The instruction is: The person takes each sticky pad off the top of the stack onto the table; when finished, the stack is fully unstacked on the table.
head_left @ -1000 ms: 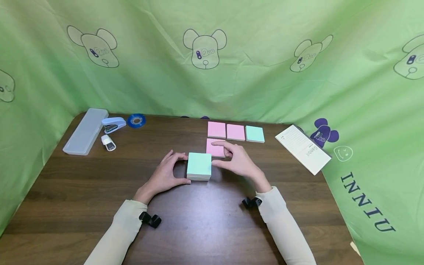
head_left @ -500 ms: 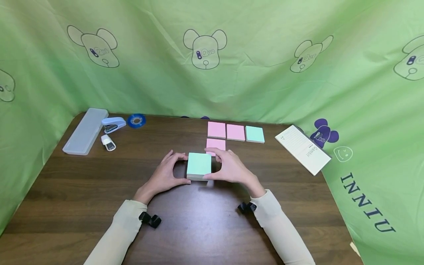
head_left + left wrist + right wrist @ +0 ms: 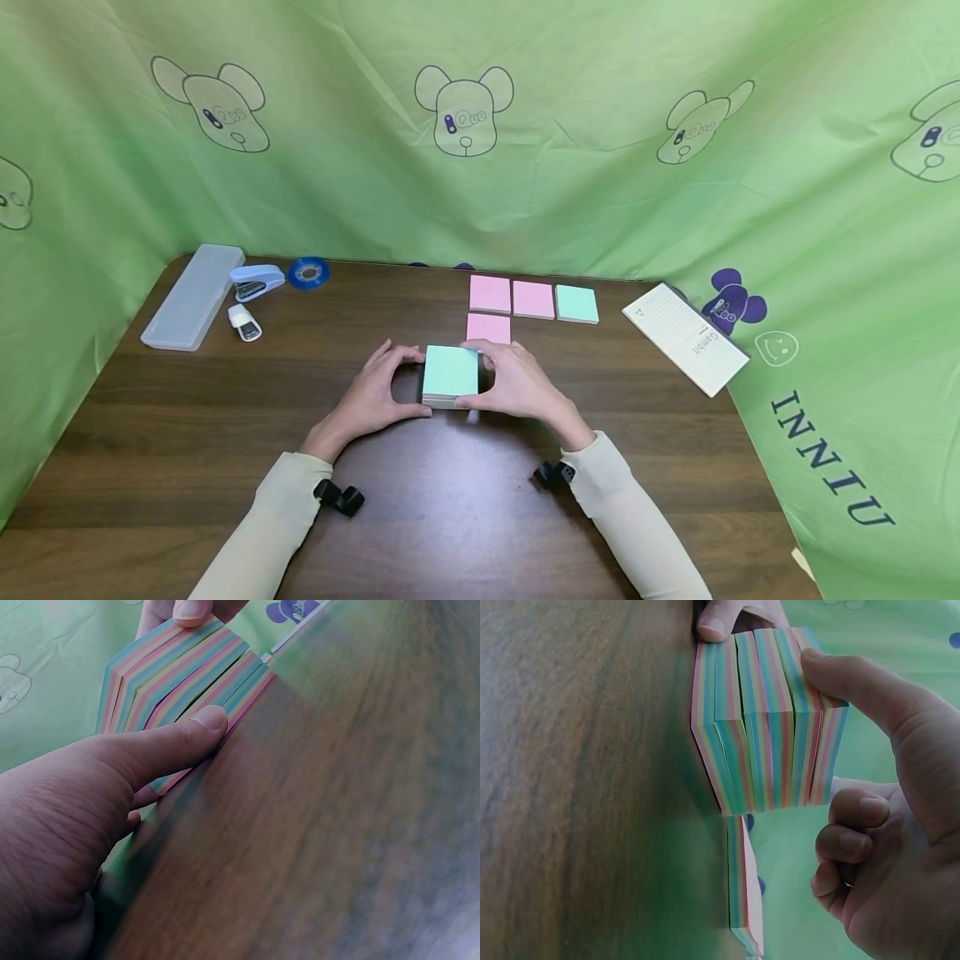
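Note:
A stack of striped sticky note pads (image 3: 450, 371) with a mint-green top stands on the table between both hands. My left hand (image 3: 369, 400) grips the lower part of the stack from the left, thumb on the near side (image 3: 169, 746) and fingers round the far side. From the right, my right hand (image 3: 519, 383) pinches the upper pads; its thumb presses the near edge near the top in the right wrist view, while the other fingers (image 3: 851, 840) curl below. Close behind the stack lies a pink sticky note pad (image 3: 488, 327), partly covered by the right hand.
Two pink pads (image 3: 491, 294) and a mint-green pad (image 3: 577, 304) lie in a row at the back. A notepad (image 3: 686, 337) is at the right edge. Back left are a pencil case (image 3: 193, 298), a stapler (image 3: 257, 282), blue tape (image 3: 308, 272) and a small white-capped item (image 3: 245, 322).
My right hand has moved left from beside the stack and taken hold of its upper pads. The left hand has stayed in place on the stack.

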The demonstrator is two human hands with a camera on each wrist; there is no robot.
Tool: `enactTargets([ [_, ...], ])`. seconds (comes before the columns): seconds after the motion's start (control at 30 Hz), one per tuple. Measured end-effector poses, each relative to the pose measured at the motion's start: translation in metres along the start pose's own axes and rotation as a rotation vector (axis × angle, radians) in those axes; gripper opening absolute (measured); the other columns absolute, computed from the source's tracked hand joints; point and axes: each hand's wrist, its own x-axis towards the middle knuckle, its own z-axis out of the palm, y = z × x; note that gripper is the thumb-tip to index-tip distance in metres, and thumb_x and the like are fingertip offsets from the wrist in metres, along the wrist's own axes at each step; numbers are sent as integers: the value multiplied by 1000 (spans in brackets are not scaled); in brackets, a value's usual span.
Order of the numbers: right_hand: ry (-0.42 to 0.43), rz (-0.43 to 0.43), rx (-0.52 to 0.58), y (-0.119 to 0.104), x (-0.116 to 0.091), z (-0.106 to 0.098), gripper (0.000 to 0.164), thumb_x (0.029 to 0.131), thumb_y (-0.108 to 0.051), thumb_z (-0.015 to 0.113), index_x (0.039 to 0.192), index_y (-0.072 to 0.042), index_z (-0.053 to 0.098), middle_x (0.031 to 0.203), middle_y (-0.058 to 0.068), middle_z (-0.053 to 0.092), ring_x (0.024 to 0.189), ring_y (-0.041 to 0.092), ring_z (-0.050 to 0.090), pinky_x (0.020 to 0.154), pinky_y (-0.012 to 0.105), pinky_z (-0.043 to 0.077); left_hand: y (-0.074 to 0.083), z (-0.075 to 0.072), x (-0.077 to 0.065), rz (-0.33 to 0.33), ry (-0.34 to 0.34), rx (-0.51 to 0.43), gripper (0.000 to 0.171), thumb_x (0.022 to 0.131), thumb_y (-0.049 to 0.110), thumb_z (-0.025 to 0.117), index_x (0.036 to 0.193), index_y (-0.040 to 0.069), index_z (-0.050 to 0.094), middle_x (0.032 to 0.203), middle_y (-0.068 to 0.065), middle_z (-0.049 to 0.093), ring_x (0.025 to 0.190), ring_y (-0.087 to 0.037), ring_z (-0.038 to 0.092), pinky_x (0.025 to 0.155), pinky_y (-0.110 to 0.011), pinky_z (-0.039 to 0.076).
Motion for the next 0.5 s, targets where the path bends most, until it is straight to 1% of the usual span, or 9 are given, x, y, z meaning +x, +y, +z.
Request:
enactTargets([
  [0.07, 3, 0, 6, 0, 0, 0, 84, 77, -44, 100, 148, -13, 68, 102, -5, 75, 89, 18, 57, 101, 49, 52, 0, 0, 0, -2, -1, 0, 82, 74, 25, 106, 141, 5, 62, 148, -15, 67, 152, -37, 54, 140, -56, 15],
  [0.33, 12, -3, 57, 2, 0, 0, 79, 77, -40, 100, 144, -12, 69, 97, -6, 72, 92, 19, 58, 101, 50, 51, 0, 0, -1, -14, -2, 2, 82, 74, 25, 107, 141, 6, 62, 149, -16, 67, 152, -37, 53, 140, -56, 14],
  [0.4, 15, -2, 66, 4, 0, 0, 80, 77, -39, 100, 144, -11, 69, 94, -5, 69, 91, 19, 56, 101, 49, 51, 0, 0, 0, -11, -2, 4, 83, 74, 25, 107, 141, 6, 62, 149, -15, 67, 152, -36, 53, 140, -56, 15],
  [0.5, 21, -3, 86, 8, 0, -3, 81, 75, -37, 101, 144, -10, 69, 84, -6, 59, 86, 19, 50, 97, 44, 48, 0, 0, 0, -8, -2, 1, 83, 75, 25, 107, 142, 6, 61, 149, -14, 68, 153, -36, 53, 140, -56, 14],
])
